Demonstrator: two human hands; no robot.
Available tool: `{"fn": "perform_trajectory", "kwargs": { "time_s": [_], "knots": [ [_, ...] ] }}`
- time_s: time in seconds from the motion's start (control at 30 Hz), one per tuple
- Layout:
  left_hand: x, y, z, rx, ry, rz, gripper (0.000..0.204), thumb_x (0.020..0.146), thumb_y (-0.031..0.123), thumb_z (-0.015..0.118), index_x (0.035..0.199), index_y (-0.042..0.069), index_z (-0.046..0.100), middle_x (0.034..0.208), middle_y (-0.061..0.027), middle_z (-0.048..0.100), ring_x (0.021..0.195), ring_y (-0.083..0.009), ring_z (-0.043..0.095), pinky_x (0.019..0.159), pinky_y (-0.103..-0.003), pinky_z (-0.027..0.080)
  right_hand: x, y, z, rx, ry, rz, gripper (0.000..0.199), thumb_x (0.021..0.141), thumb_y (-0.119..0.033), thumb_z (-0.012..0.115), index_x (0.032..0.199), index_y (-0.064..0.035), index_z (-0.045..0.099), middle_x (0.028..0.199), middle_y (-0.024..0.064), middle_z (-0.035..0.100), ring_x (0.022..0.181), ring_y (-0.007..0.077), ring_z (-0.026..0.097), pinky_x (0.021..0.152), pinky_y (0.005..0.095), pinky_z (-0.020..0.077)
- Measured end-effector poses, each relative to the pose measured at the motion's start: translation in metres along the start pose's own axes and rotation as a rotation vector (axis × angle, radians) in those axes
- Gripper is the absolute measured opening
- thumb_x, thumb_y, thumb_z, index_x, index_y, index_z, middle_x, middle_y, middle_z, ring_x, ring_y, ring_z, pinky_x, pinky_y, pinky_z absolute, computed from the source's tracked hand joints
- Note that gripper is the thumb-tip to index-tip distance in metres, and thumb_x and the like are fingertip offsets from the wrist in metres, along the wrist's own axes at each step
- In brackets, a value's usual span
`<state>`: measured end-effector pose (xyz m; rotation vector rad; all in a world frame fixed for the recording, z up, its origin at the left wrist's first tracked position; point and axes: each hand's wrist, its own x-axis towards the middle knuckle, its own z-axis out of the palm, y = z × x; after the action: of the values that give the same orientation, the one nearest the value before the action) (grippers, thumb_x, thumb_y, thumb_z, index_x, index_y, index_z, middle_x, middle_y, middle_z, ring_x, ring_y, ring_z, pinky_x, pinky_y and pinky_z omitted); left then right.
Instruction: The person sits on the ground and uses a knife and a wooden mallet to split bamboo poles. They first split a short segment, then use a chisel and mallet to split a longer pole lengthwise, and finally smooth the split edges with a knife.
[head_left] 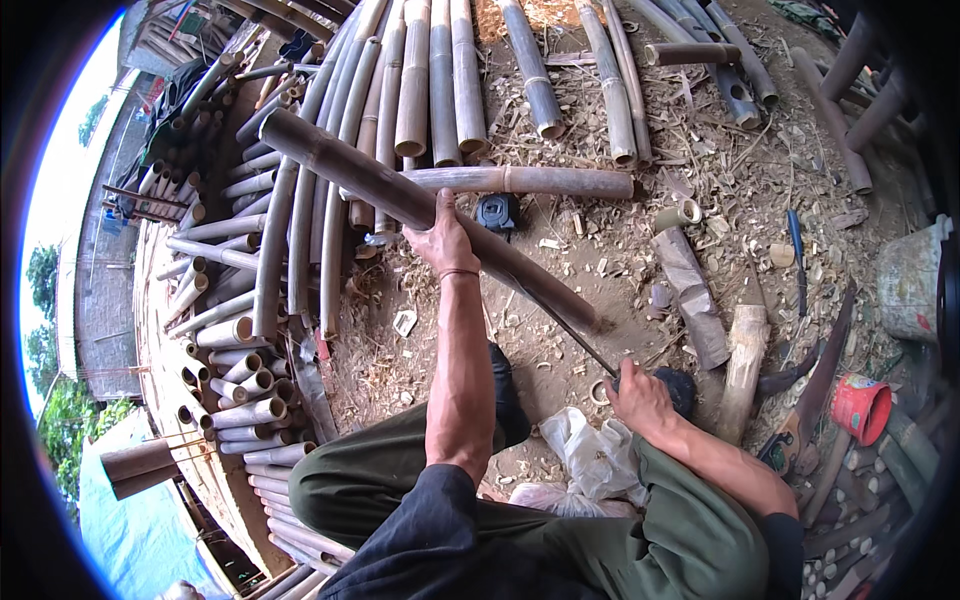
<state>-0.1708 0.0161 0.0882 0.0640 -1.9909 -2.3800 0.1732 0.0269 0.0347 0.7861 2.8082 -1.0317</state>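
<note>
My left hand (442, 242) is wrapped round a dark brown bamboo pole (345, 165), which slants from upper left down to the right. Its upper part crosses a bamboo length (565, 182) lying crosswise on the ground. In my right hand (643, 400) is the end of a long, thin, dark tool (570, 332); whether it is a blade or a rod I cannot tell. The tool's far part runs along the lower stretch of the pole and seems to touch it. My right forearm is beside my right knee.
A tape measure (497, 212) lies beyond the pole. Bamboo poles (415, 90) and stacked bamboo pieces (255, 412) fill the left and far side. Right of me are a handsaw (800, 425), a blue-handled tool (796, 240), a red container (860, 408) and a bucket (912, 285). Plastic bags (595, 455) lie between my legs.
</note>
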Motion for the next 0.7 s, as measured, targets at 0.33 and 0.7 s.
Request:
{"fn": "perform_trajectory", "kwargs": {
  "time_s": [0.33, 0.7],
  "knots": [
    [-0.003, 0.006, -0.019, -0.175, -0.561, -0.166, 0.044, 0.081, 0.012, 0.076, 0.116, 0.004, 0.051, 0.096, -0.0079, 0.061, 0.080, -0.0190, 0.063, 0.071, -0.035, 0.055, 0.001, 0.035, -0.031, 0.220, -0.183, -0.030, 0.036, 0.091, -0.028, 0.062, 0.099, 0.0048, 0.048, 0.056, 0.0214, 0.059, 0.054, 0.0406, 0.064, 0.049, 0.0479, 0.0523],
    [0.008, -0.005, -0.015, -0.090, -0.616, -0.295, 0.049, 0.077, 0.022, 0.081, 0.111, 0.000, 0.053, 0.093, -0.0113, 0.064, 0.078, -0.0206, 0.065, 0.071, -0.036, 0.055, 0.022, 0.032, 0.005, 0.194, -0.169, 0.052, 0.038, 0.090, -0.030, 0.063, 0.099, 0.0042, 0.049, 0.064, 0.0285, 0.061, 0.065, 0.0472, 0.064, 0.058, 0.0520, 0.0527]
  ]
}}
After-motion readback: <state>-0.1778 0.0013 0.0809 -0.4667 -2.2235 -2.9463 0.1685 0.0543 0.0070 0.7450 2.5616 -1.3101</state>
